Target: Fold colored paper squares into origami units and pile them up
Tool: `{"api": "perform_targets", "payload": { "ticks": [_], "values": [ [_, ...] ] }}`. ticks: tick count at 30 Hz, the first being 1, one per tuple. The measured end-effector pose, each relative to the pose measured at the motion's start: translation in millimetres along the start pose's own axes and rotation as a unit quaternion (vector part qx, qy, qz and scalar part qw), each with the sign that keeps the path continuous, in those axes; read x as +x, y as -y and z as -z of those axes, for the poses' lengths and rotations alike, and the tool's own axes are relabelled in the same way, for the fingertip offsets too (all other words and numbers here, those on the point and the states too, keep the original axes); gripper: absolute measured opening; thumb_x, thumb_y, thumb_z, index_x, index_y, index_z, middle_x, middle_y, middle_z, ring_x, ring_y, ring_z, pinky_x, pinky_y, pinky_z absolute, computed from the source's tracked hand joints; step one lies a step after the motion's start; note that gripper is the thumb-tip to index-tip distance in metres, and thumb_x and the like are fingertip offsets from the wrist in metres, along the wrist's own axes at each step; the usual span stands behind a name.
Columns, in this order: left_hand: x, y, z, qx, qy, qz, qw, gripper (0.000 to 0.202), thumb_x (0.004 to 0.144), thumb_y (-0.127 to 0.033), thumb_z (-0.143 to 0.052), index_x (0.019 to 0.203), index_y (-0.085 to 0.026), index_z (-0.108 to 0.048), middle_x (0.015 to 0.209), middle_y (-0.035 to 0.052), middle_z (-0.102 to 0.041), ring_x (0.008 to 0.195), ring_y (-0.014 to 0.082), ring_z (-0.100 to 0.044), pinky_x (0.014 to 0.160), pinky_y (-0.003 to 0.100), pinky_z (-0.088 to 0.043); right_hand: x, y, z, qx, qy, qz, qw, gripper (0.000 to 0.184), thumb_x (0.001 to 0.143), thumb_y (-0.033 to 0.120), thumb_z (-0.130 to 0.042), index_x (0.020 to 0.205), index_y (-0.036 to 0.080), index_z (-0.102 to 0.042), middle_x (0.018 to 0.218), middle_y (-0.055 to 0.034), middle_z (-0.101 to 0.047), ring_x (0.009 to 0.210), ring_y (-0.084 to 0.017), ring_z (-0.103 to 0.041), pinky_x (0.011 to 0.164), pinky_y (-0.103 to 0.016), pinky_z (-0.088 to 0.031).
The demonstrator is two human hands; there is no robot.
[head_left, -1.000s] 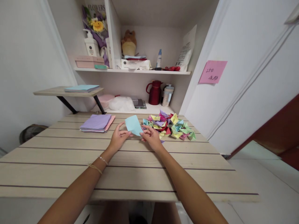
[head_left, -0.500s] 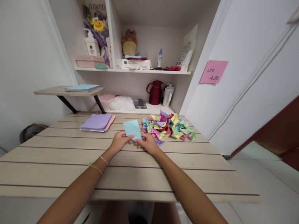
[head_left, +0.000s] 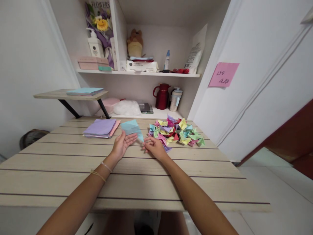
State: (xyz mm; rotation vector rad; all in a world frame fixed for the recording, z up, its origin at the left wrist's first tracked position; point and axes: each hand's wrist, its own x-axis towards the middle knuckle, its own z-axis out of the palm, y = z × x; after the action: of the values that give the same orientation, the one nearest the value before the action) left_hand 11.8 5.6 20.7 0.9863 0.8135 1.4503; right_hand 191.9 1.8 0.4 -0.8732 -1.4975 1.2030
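A light blue square sheet of paper [head_left: 132, 127] is held up above the table, tilted, with faint crease lines. My right hand [head_left: 154, 147] pinches its lower right corner between thumb and fingers. My left hand [head_left: 123, 143] is open, palm turned up, its fingers stretched out along the lower edge of the sheet; whether they touch it I cannot tell. Just right of the sheet lies a pile of folded paper boats [head_left: 176, 132] in several colours. To the left sits a stack of square paper [head_left: 100, 127], purple on top with an orange sheet sticking out.
A small raised shelf [head_left: 52, 94] on black brackets bears more blue paper [head_left: 85, 91]. Behind the slatted table [head_left: 146, 182] stand a red thermos jug [head_left: 162, 96], a pale cup [head_left: 175, 99] and a white plastic bag [head_left: 127, 108]. A pink note [head_left: 223, 74] is stuck on the right wall.
My left hand has let go of the paper, opened and turned palm up. The sheet has swung left and tilted, now held by my right hand at one corner.
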Motion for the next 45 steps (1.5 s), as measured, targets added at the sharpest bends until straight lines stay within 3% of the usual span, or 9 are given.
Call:
{"api": "perform_targets", "payload": {
  "ticks": [3, 7, 11, 15, 21, 26, 33, 40, 45],
  "values": [
    [3, -1, 3.8, 0.003, -0.017, -0.008, 1.000, 0.053, 0.073, -0.059, -0.051, 0.088, -0.011, -0.065, 0.092, 0.0157, -0.069, 0.086, 0.0239, -0.066, 0.074, 0.035, -0.051, 0, 1, 3, -0.035, -0.020, 0.041, 0.998, 0.064, 0.068, 0.031, -0.065, 0.127, 0.020, -0.041, 0.065, 0.0006, -0.066, 0.049, -0.010, -0.057, 0.055, -0.025, -0.049],
    [3, 3, 3.6, 0.050, -0.016, -0.018, 0.998, 0.041, 0.059, -0.036, -0.075, 0.091, -0.011, -0.069, 0.089, 0.0114, -0.070, 0.083, 0.0218, -0.065, 0.074, 0.031, -0.051, -3, 8, 6, -0.109, -0.014, 0.107, 0.988, 0.087, 0.065, 0.023, -0.067, 0.139, 0.027, -0.023, 0.096, -0.0049, -0.067, 0.056, -0.009, -0.056, 0.057, -0.022, -0.047],
    [-1, 5, -0.8, 0.061, 0.024, 0.002, 0.998, 0.046, 0.059, -0.029, -0.076, 0.100, -0.011, -0.067, 0.091, 0.0114, -0.070, 0.081, 0.0203, -0.064, 0.075, 0.032, -0.050, -6, 14, 4, -0.183, 0.018, 0.156, 0.970, 0.071, 0.063, 0.027, -0.070, 0.130, 0.029, -0.044, 0.110, -0.0049, -0.063, 0.066, -0.012, -0.058, 0.060, -0.024, -0.046],
    [-6, 2, -5.2, 0.076, 0.064, 0.007, 0.995, 0.050, 0.058, -0.023, -0.076, 0.106, -0.012, -0.064, 0.092, 0.0110, -0.070, 0.082, 0.0189, -0.064, 0.077, 0.031, -0.049, -5, 14, 3, -0.163, -0.011, 0.161, 0.973, 0.036, 0.068, 0.032, -0.066, 0.103, 0.024, -0.066, 0.098, -0.0053, -0.067, 0.076, -0.018, -0.060, 0.063, -0.026, -0.046],
    [-10, -1, -7.9, 0.095, 0.095, -0.001, 0.991, 0.046, 0.057, -0.023, -0.077, 0.100, -0.013, -0.066, 0.091, 0.0091, -0.070, 0.086, 0.0197, -0.064, 0.082, 0.033, -0.047, 0, 12, 6, -0.058, -0.124, 0.087, 0.987, 0.025, 0.066, 0.043, -0.067, 0.069, 0.018, -0.064, 0.065, -0.0033, -0.064, 0.057, -0.015, -0.055, 0.055, -0.027, -0.046],
    [-9, 2, -7.8, 0.106, 0.088, -0.004, 0.990, 0.051, 0.052, -0.026, -0.080, 0.100, -0.014, -0.066, 0.089, 0.0091, -0.071, 0.084, 0.0216, -0.065, 0.081, 0.036, -0.048, 2, 11, 7, 0.032, -0.136, 0.066, 0.988, 0.032, 0.066, 0.048, -0.065, 0.078, 0.020, -0.055, 0.072, -0.0026, -0.063, 0.063, -0.016, -0.058, 0.050, -0.025, -0.046],
    [-6, 3, -8.5, 0.165, -0.024, -0.073, 0.983, 0.030, 0.053, -0.029, -0.079, 0.076, -0.012, -0.069, 0.072, 0.0064, -0.069, 0.065, 0.0177, -0.063, 0.069, 0.033, -0.051, 2, 3, 1, -0.048, -0.085, 0.080, 0.992, 0.028, 0.063, 0.043, -0.069, 0.073, 0.018, -0.058, 0.068, -0.0010, -0.060, 0.055, -0.013, -0.055, 0.052, -0.025, -0.045],
    [-7, 3, -10.5, 0.145, -0.008, -0.077, 0.986, 0.035, 0.055, -0.030, -0.077, 0.083, -0.013, -0.063, 0.068, 0.0025, -0.064, 0.061, 0.0142, -0.060, 0.060, 0.028, -0.050, 2, 7, 0, 0.050, -0.071, 0.032, 0.996, 0.044, 0.067, 0.041, -0.066, 0.104, 0.019, -0.058, 0.068, 0.0006, -0.063, 0.059, -0.013, -0.056, 0.055, -0.024, -0.047],
    [-4, 6, -7.3, 0.168, 0.043, -0.072, 0.982, 0.033, 0.060, -0.029, -0.073, 0.088, -0.015, -0.062, 0.077, 0.0031, -0.064, 0.061, 0.0108, -0.057, 0.050, 0.020, -0.044, 3, 5, 6, -0.042, -0.034, 0.024, 0.998, 0.031, 0.069, 0.047, -0.062, 0.076, 0.018, -0.070, 0.063, 0.0002, -0.064, 0.060, -0.015, -0.056, 0.057, -0.026, -0.045]
  ]
}}
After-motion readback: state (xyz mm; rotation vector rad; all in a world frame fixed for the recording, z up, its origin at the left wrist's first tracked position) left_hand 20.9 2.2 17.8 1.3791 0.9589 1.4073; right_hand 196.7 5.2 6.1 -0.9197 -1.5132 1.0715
